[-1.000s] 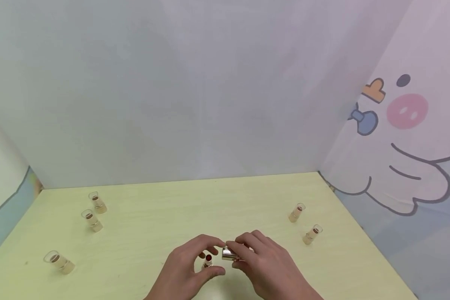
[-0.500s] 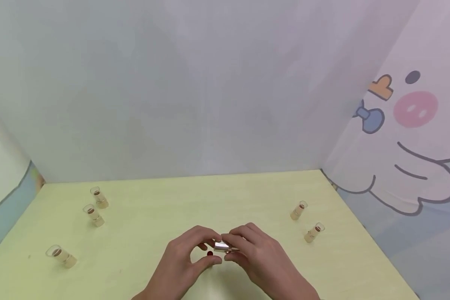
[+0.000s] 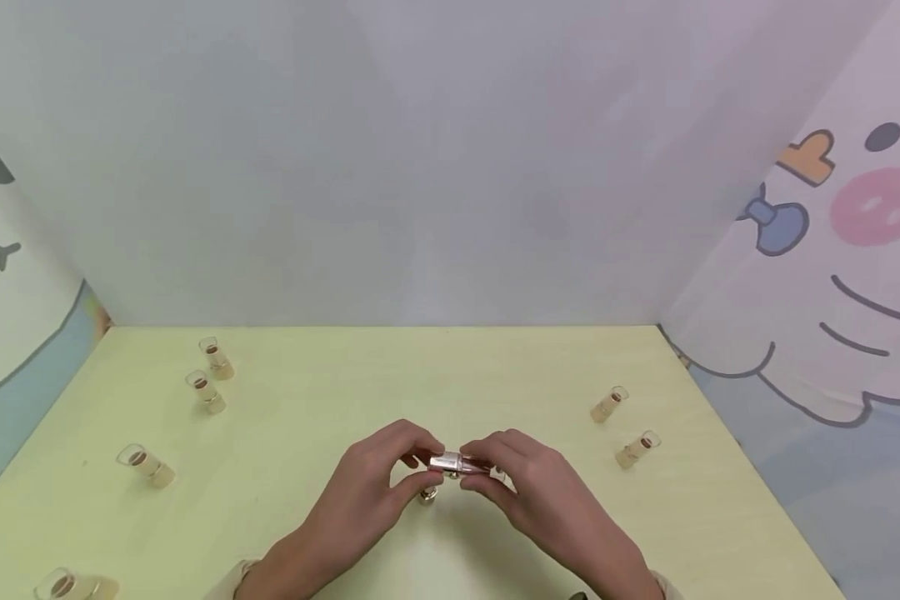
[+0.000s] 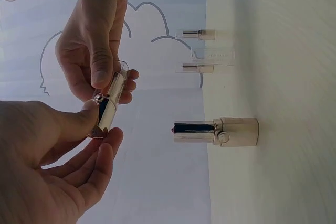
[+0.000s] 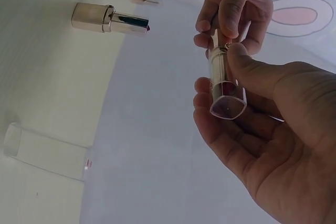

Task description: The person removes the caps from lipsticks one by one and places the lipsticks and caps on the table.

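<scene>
Both hands meet over the front middle of the table, holding one lipstick (image 3: pixel 446 462) sideways between them. My left hand (image 3: pixel 375 475) pinches its shiny metal end between thumb and fingers. My right hand (image 3: pixel 536 479) grips the other end, where a clear cap (image 5: pixel 229 107) surrounds a dark red bullet in the right wrist view. Below the hands a second lipstick (image 4: pixel 215 132) stands upright on the table, uncapped, its metal tube bare and a red tip just showing. An empty clear cap (image 5: pixel 47 150) stands on the table near it, on the right hand's side.
Capped lipsticks stand on the pale yellow table (image 3: pixel 330 375): several at the left, including one lipstick (image 3: pixel 146 467), and two at the right, including another lipstick (image 3: pixel 637 448). A plain cloth wall (image 3: pixel 420 167) rises at the back, with cartoon-printed cloth (image 3: pixel 810 292) on the sides.
The left hand has gone from spread around the standing lipstick to pinching the free end of the one in the right hand. The head view has tilted downward, showing more table.
</scene>
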Demonstrator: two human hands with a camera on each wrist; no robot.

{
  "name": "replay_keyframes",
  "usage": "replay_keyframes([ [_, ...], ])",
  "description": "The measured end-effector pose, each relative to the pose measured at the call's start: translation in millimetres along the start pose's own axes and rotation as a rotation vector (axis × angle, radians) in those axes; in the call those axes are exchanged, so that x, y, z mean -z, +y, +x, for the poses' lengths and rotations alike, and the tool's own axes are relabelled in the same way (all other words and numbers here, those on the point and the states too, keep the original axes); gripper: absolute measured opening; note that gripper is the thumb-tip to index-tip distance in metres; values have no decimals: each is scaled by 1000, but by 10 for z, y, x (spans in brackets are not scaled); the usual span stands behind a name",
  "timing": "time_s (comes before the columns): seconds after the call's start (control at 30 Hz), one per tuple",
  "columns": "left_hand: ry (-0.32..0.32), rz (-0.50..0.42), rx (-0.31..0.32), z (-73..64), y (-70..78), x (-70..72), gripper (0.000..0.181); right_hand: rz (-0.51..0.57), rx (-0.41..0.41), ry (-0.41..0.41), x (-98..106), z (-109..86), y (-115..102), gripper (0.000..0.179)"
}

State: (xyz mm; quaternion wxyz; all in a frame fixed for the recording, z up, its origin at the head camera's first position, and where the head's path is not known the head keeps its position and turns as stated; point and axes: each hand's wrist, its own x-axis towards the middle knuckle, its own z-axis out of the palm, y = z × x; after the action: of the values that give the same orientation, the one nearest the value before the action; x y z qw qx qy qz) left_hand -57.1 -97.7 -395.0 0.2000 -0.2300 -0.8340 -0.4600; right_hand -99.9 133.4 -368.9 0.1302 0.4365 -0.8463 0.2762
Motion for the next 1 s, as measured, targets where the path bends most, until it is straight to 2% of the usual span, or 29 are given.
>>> replay_keyframes([
  [0.13, -69, 18, -7, 35, -9, -2, 32, -8, 26, 12, -2, 9, 12, 25],
  [0.2, -78, 18, -19, 33, -11, -9, 30, -4, 27, 10, -12, 12, 9, 26],
  [0.4, -32, 26, -75, 12, -17, -23, 23, 1, 15, 9, -42, 16, -2, 26],
  [0.57, -26, 40, -103, 23, -19, 0, 22, -17, 35, 21, -28, 13, 8, 26],
  [0.73, -6, 47, -104, 37, -19, 35, 22, -3, 27, 34, 10, 7, 23, 27],
  [1.0, -15, 60, -68, 4, -22, 29, 21, -30, 34, 27, -1, 4, 38, 27],
])
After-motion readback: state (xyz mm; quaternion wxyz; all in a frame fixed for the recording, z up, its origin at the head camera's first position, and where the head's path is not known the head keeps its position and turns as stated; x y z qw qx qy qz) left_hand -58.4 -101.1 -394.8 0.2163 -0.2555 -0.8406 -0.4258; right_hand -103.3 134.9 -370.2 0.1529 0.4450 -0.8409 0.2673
